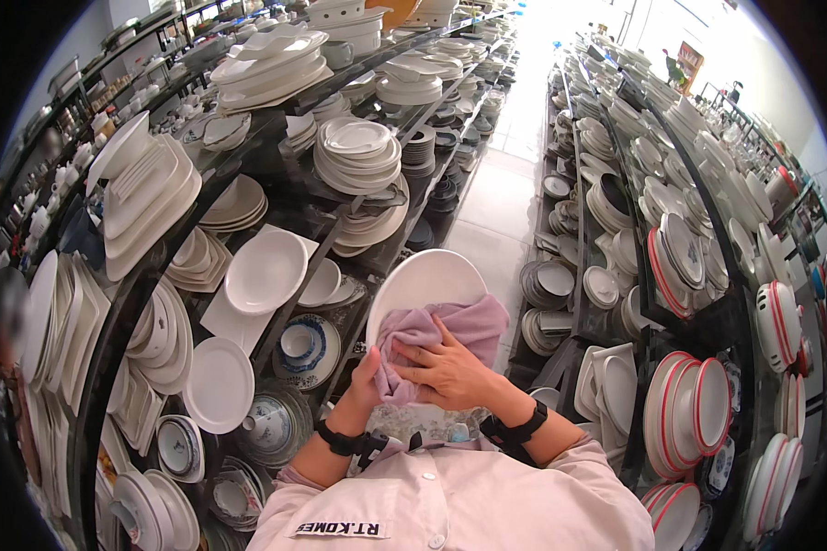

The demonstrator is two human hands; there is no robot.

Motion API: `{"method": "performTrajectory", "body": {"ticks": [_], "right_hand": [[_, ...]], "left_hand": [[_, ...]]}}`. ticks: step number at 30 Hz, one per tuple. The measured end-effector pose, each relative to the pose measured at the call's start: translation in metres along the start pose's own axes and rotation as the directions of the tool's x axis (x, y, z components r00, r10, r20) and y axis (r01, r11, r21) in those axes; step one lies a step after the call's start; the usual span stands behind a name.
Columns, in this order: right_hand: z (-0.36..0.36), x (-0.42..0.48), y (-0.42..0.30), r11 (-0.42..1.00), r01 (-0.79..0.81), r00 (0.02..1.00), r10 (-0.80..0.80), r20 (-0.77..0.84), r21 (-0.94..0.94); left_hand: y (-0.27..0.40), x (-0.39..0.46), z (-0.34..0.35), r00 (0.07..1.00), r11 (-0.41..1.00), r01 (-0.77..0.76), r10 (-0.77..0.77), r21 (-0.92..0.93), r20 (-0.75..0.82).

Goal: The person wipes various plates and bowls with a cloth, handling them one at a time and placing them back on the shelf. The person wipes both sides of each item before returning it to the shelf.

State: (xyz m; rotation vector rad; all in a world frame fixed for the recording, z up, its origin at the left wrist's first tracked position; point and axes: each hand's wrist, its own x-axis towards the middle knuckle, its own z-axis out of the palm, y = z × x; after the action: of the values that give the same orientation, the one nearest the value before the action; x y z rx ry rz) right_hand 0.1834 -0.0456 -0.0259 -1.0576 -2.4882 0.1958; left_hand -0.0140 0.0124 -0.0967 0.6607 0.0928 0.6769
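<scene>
A large white oval plate is held up in front of my chest. A pink cloth lies bunched over its lower part. At the plate's lower left edge is my left hand, gripping the rim together with a fold of the cloth; its fingers are partly hidden. My right hand rests spread on the cloth, pressing it against the plate's face. Both wrists wear black straps.
Dark shelves crowded with stacked crockery flank me: white oval plates and a blue-rimmed plate on the left, red-rimmed dishes on the right. Between them runs a tiled aisle.
</scene>
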Motion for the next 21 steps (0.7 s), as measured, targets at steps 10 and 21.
{"method": "performTrajectory", "body": {"ticks": [10,21], "right_hand": [[-0.039,-0.051,0.054,0.941,-0.336,0.879,0.3,-0.371,-0.036],[-0.077,-0.099,0.072,0.94,-0.304,0.922,0.249,-0.297,-0.156]], "left_hand": [[-0.06,0.035,0.044,1.0,0.987,0.01,-0.009,0.158,-0.01],[-0.083,0.056,0.058,0.987,0.988,-0.151,0.149,-0.02,-0.057]]}}
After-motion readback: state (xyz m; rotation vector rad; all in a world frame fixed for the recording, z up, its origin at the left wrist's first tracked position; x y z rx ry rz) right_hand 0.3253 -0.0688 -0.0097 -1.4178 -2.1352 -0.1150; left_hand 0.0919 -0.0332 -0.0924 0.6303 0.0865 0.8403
